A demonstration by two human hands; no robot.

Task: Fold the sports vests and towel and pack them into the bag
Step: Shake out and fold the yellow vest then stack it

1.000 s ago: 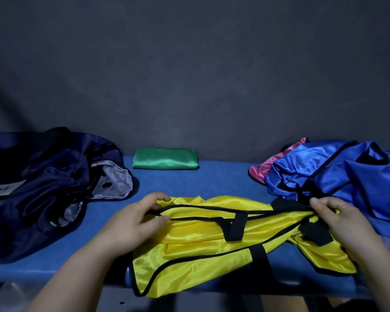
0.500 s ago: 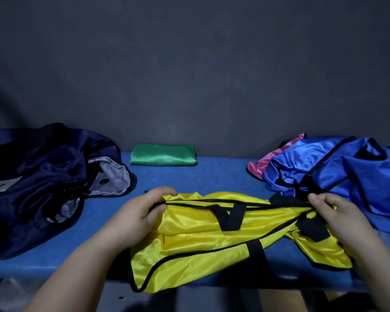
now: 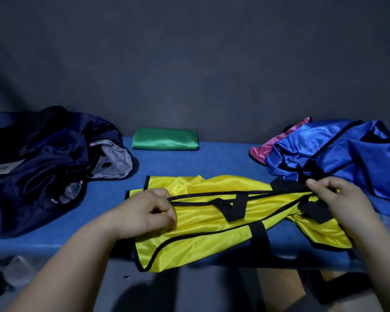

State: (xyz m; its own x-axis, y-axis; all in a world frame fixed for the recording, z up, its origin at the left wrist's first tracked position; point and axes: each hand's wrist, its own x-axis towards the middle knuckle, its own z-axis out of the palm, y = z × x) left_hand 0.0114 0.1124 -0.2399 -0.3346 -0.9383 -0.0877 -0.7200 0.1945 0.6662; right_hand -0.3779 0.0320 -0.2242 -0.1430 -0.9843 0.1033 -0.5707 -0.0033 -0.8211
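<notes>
Lying along the counter's (image 3: 212, 163) front edge, partly overhanging: yellow vest (image 3: 212, 224), black-trimmed. Left hand (image 3: 149, 210) pinches its trim near the left end; right hand (image 3: 338, 197) pinches its right end. Back edge: folded green cloth (image 3: 164, 139). Right end: crumpled blue vest (image 3: 347, 154) over pink vest (image 3: 268, 147). Left end: navy bag (image 3: 43, 167), mouth open.

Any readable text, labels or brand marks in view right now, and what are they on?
White patch on the navy bag: dark lettering, cut off by the frame edge and too blurred to read.
Yellow vest, folded green cloth, blue vest, pink vest: no text visible.
</notes>
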